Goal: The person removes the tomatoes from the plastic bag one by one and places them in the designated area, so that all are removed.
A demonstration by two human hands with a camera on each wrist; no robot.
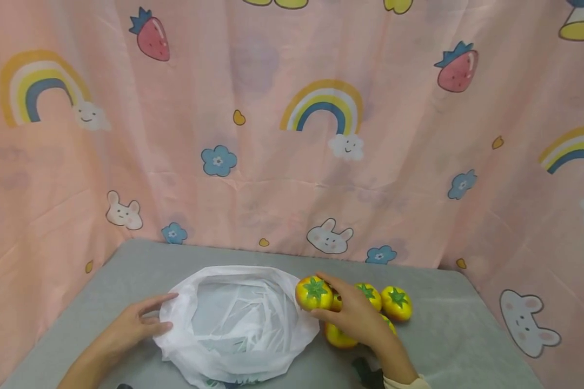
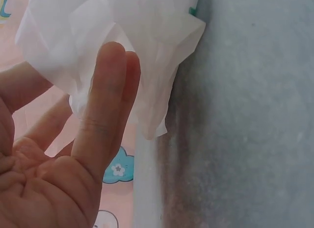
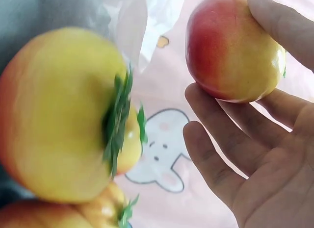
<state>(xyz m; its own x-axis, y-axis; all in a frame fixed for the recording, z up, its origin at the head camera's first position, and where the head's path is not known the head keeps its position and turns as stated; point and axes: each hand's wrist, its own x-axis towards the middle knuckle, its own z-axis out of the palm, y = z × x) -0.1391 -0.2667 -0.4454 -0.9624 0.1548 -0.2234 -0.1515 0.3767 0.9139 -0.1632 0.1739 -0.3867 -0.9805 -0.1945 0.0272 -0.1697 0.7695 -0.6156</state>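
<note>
A white plastic bag (image 1: pixel 299 324) lies with its mouth spread wide in the head view, green print showing low on it. My left hand (image 1: pixel 135 327) is at its left rim, fingers extended against the thin plastic; the left wrist view shows those fingers (image 2: pixel 105 90) nearly straight beside the bag (image 2: pixel 162 46). Between thumb and fingertips, my right hand (image 1: pixel 357 313) holds a yellow-orange persimmon (image 1: pixel 314 293) with a green leafy top, at the bag's right rim. In the right wrist view this persimmon (image 3: pixel 230 51) shows a red side.
Several more persimmons (image 1: pixel 397 303) sit in a cluster on the grey table (image 1: pixel 448 335), partly hidden by my right hand and forearm. One persimmon (image 3: pixel 59 115) looms close in the right wrist view. A pink patterned curtain (image 1: pixel 272 205) borders the table behind and at both sides.
</note>
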